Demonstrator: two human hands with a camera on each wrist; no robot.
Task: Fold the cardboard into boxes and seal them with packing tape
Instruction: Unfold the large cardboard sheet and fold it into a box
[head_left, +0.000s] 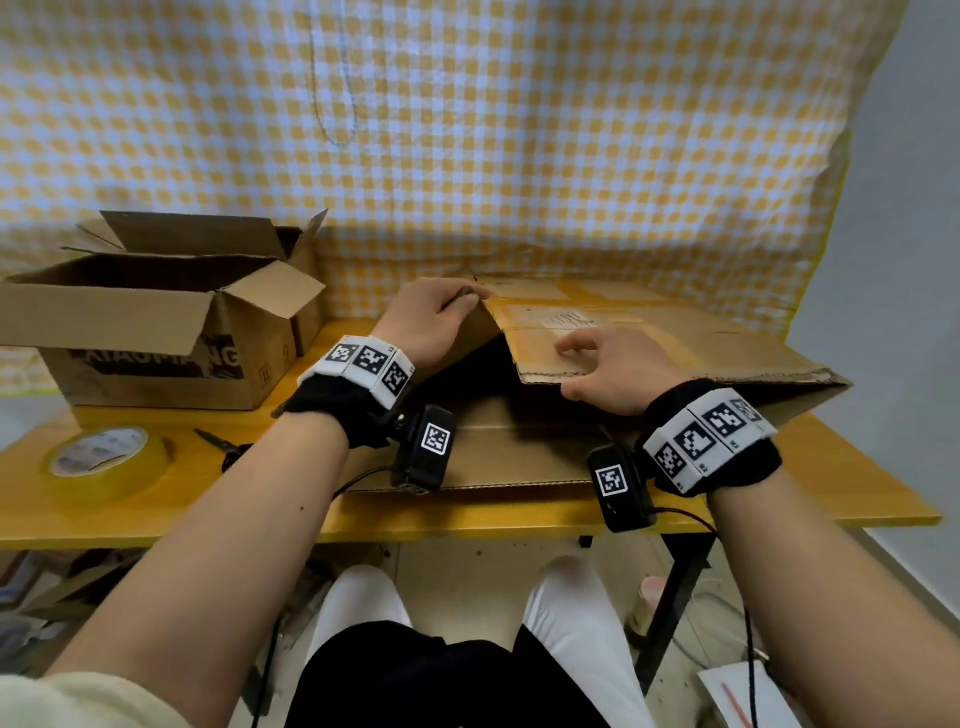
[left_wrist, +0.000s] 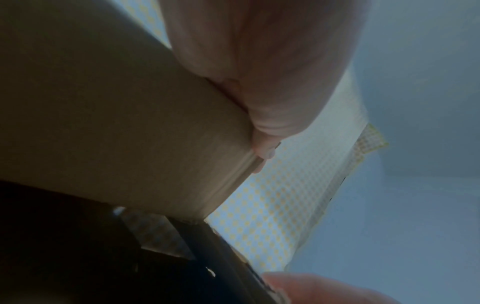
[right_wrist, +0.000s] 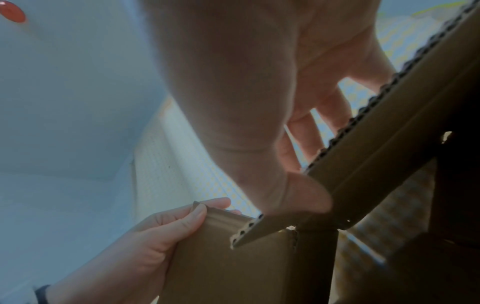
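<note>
**Opening the flattened carton**

While you look down from the head view, your left hand pinches the upper left corner of the cardboard, which lies half-raised on the tabletop, and your right hand grips the near edge of the top panel, thumb below and fingers spread on top. An already opened box sits at the left, with the packing tape and scissors in front of it, untouched.

Seen from the left wrist, your fingers curl over the panel's corner; the board looks stiff and flat there.

Seen from the right wrist, your thumb presses beneath the corrugated edge while the other fingers lie above it.

Corrugated board like this is probably light and rigid across a panel but bends readily along its creases, and open edges crush easily. Hold near the corners and the scored folds, not mid-panel, and spread both sides evenly so the sleeve squares up.
</note>
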